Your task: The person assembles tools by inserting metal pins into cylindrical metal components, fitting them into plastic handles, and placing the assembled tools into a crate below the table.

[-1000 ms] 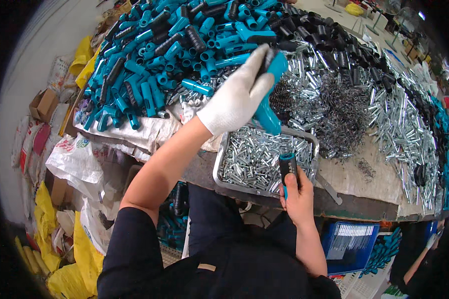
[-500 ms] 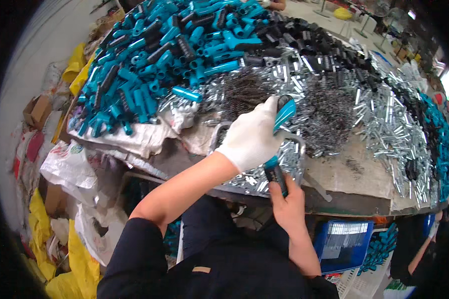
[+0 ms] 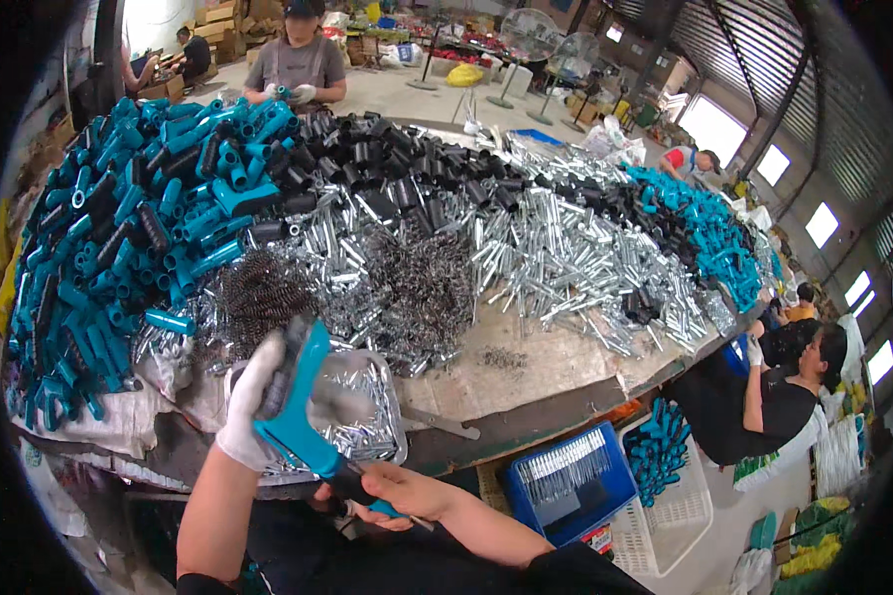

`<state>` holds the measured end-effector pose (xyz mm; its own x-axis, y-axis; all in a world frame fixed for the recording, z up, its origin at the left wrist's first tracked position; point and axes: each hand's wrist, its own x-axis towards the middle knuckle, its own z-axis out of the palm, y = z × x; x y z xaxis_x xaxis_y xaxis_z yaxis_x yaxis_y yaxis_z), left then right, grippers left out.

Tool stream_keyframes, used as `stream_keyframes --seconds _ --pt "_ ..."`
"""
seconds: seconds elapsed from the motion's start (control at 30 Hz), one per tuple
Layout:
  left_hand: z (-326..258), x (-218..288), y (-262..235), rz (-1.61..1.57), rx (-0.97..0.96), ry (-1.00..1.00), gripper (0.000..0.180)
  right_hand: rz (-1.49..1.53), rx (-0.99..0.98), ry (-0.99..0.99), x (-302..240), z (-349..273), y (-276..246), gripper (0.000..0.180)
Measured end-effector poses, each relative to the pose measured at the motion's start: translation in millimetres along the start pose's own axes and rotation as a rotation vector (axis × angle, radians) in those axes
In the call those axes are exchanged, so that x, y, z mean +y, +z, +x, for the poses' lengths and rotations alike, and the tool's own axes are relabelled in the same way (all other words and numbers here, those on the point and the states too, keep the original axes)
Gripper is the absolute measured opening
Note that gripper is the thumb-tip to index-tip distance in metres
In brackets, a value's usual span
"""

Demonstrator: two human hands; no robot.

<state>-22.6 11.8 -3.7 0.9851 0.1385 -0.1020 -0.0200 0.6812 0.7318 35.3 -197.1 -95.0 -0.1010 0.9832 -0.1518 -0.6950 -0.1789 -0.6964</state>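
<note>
The gloved left hand [image 3: 256, 402] has moved toward the left side of the metal tray [image 3: 399, 426]. Nearest, the bare right hand [image 3: 402, 489] is closed around a black handle [image 3: 345, 483]. The left hand grips a teal piece [image 3: 303, 421], its near end meeting that handle. Beyond, springs [image 3: 268, 288] heap on the surface [image 3: 536, 382]; a person [image 3: 298, 64] is at the far edge.

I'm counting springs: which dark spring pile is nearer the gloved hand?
The left pile, just beyond the gloved left hand; the right pile lies farther off.
</note>
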Motion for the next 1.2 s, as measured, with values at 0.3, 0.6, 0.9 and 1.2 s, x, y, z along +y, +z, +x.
stream_keyframes --seconds 0.3,0.6,0.9,1.2 --pt "1.0 50.6 5.0 0.704 0.158 0.308 0.051 -0.012 0.214 -0.147 -20.8 -18.1 20.0 0.054" --pt "3.4 46.5 -5.8 0.796 0.14 0.113 0.041 -0.343 0.488 -0.046 -33.4 -7.7 34.1 0.036" --pt "1.6 47.3 0.3 0.597 0.187 0.059 0.043 -0.26 0.553 -0.075 -39.3 -11.1 43.5 0.033" --pt "9.2 45.1 -9.6 0.868 0.034 0.281 0.04 -0.133 0.408 -0.077 -22.2 -16.7 21.3 0.061"
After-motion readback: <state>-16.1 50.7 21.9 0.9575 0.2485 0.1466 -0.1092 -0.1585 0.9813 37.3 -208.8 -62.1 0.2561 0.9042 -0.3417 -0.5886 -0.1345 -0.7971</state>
